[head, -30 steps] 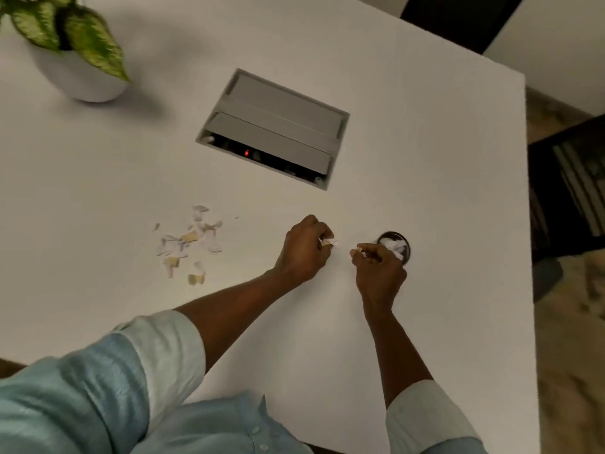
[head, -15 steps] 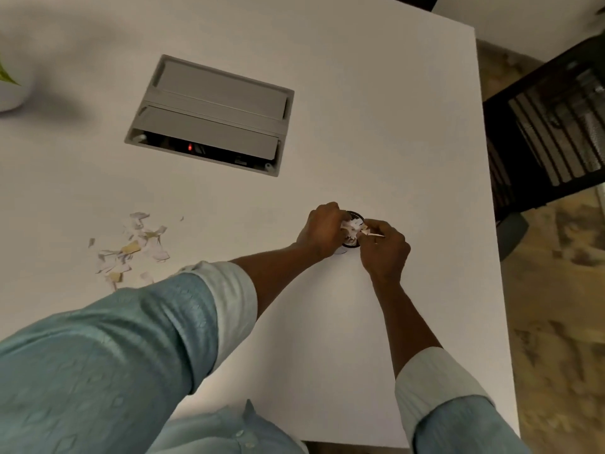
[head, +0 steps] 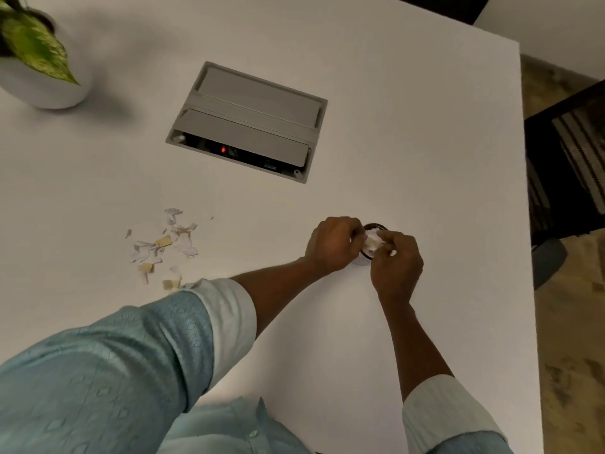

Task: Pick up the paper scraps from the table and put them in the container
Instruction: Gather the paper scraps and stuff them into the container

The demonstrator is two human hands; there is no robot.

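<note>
A small round dark-rimmed container stands on the white table, stuffed with white paper scraps. My left hand is curled against its left side, fingers at the rim. My right hand is on its right, fingertips pinched on the white scraps at the opening. Most of the container is hidden between the two hands. A loose heap of white and tan paper scraps lies on the table well to the left, apart from both hands.
A grey recessed cable box with a red light sits in the tabletop behind the hands. A white plant pot with green leaves stands far left. The table's right edge drops to a dark chair and carpet.
Both hands, each carrying a scrap, moved right from the open table to the container and closed in around its opening. The camera view also shifted.
</note>
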